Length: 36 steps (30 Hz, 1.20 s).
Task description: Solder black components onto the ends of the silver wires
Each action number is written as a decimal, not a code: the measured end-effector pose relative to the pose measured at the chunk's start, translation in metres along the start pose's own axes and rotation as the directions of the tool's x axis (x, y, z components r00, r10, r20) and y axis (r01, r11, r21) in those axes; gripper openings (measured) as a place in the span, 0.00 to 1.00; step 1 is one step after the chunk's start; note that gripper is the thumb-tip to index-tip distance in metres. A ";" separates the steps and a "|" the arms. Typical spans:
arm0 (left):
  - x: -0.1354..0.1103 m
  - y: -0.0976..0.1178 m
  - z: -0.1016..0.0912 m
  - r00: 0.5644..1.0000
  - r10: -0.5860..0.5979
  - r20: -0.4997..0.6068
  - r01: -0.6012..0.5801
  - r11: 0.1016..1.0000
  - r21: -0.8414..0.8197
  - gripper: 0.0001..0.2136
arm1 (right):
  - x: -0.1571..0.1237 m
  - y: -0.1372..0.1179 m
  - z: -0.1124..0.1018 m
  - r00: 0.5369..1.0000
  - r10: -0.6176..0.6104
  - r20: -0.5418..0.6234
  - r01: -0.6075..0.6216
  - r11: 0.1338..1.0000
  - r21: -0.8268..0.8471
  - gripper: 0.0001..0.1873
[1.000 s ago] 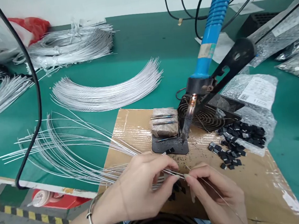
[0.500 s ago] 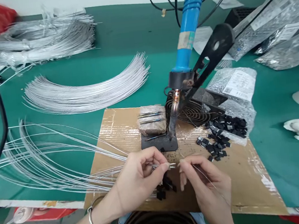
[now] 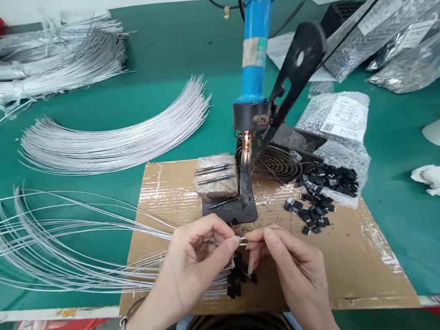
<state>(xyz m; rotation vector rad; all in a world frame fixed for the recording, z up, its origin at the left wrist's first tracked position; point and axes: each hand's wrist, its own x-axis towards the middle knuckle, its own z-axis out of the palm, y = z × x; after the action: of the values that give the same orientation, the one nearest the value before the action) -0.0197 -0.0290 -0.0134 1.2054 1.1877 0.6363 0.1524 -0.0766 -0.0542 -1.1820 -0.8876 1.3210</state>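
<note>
My left hand (image 3: 201, 260) is closed, thumb against forefinger, on white wires (image 3: 243, 241) whose short ends stick out to the right of the fingertips. My right hand (image 3: 294, 267) is closed on a thin wire (image 3: 308, 273) that runs back across its palm. Its fingertips are right at the ends of the white wires; whether they touch cannot be made out. Under the hands lie black connectors (image 3: 235, 283) on the ends of more white wires. Just behind the hands, a blue soldering iron (image 3: 256, 73) is held tip down in a black stand (image 3: 230, 213).
Cardboard (image 3: 354, 266) lies under the work. Loose black connectors (image 3: 313, 205) lie at right, before a plastic bag (image 3: 346, 119). A grey-brown block (image 3: 216, 186) bears several metal tips. Loose wires (image 3: 83, 240) and a wire bundle (image 3: 117, 144) spread left on the green mat (image 3: 162, 51).
My right hand has moved left, bringing its fingertips up to the wire ends at my left hand. The view has shifted slightly, so the bench appears further left.
</note>
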 end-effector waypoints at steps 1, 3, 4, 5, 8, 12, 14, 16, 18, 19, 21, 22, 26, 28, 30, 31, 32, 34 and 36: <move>0.000 0.000 0.000 1.000 0.003 -0.002 -0.003 1.000 -0.001 0.10 | 0.000 0.000 0.000 1.000 -0.016 0.010 0.016 1.000 -0.015 0.12; -0.001 0.001 0.001 1.000 0.005 -0.003 -0.005 1.000 -0.005 0.09 | 0.001 0.000 0.000 1.000 -0.022 0.009 0.023 0.999 -0.033 0.11; -0.001 0.001 0.001 1.000 0.005 -0.001 -0.005 1.000 -0.007 0.09 | 0.001 0.000 0.001 1.000 -0.019 0.007 0.019 0.999 -0.033 0.10; -0.001 0.002 0.002 1.000 0.001 0.000 -0.001 1.000 -0.007 0.09 | 0.002 0.000 0.001 1.000 -0.015 0.008 0.015 0.999 -0.029 0.10; 0.000 0.003 0.004 1.000 -0.019 -0.010 0.019 1.000 0.002 0.10 | 0.002 -0.001 0.003 0.999 0.000 0.036 -0.001 1.000 0.016 0.09; -0.001 0.001 0.007 0.999 -0.027 -0.046 0.030 0.998 0.054 0.11 | 0.001 -0.001 0.005 0.994 0.094 0.055 -0.101 0.985 0.141 0.07; -0.002 -0.001 0.008 0.998 -0.026 -0.059 0.032 0.995 0.098 0.12 | 0.001 -0.001 0.006 0.985 0.164 0.052 -0.171 0.965 0.197 0.05; -0.004 -0.003 0.008 0.998 -0.018 -0.064 0.026 0.991 0.131 0.12 | 0.001 0.000 0.006 0.979 0.197 0.056 -0.204 0.952 0.230 0.05; -0.006 -0.004 0.009 0.998 -0.012 -0.066 0.021 0.990 0.142 0.13 | 0.002 0.000 0.006 0.980 0.188 0.065 -0.198 0.950 0.240 0.05; -0.007 -0.005 0.009 0.998 -0.008 -0.069 0.018 0.989 0.144 0.13 | 0.002 0.000 0.006 0.981 0.182 0.068 -0.193 0.951 0.241 0.05; -0.008 -0.005 0.009 0.997 -0.002 -0.080 0.013 0.990 0.140 0.13 | 0.002 0.000 0.007 0.978 0.201 0.051 -0.207 0.947 0.247 0.06; -0.009 -0.005 0.009 0.996 0.001 -0.084 0.010 0.991 0.131 0.13 | 0.002 -0.001 0.008 0.975 0.221 0.035 -0.223 0.941 0.254 0.06; -0.010 -0.005 0.009 0.996 0.012 -0.086 -0.003 0.995 0.103 0.12 | 0.002 -0.004 0.009 0.968 0.246 0.041 -0.247 0.924 0.292 0.06; -0.011 -0.005 0.010 0.996 0.018 -0.087 -0.008 0.993 0.114 0.12 | 0.002 -0.005 0.008 0.964 0.260 0.057 -0.265 0.916 0.301 0.07; -0.011 -0.005 0.010 0.997 0.017 -0.081 -0.005 0.990 0.140 0.12 | 0.003 -0.007 0.008 0.954 0.293 0.058 -0.296 0.901 0.316 0.07; -0.011 -0.005 0.010 0.997 0.013 -0.073 -0.002 0.988 0.155 0.13 | 0.003 -0.008 0.007 0.950 0.308 0.060 -0.310 0.893 0.326 0.07; -0.011 -0.005 0.010 0.998 0.011 -0.064 0.000 0.986 0.169 0.13 | 0.004 -0.009 0.006 0.946 0.316 0.072 -0.321 0.885 0.336 0.08; -0.010 -0.005 0.009 0.999 0.008 -0.048 0.002 0.982 0.189 0.13 | 0.005 -0.010 0.005 0.938 0.332 0.100 -0.345 0.872 0.347 0.09; -0.010 -0.005 0.008 0.999 0.005 -0.037 0.002 0.980 0.199 0.14 | 0.005 -0.011 0.004 0.930 0.346 0.121 -0.367 0.864 0.346 0.10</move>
<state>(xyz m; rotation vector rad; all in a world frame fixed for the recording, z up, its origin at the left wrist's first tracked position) -0.0165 -0.0425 -0.0149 1.3672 1.3054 0.5526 0.1515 -0.0696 -0.0434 -1.0470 -0.4375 1.7406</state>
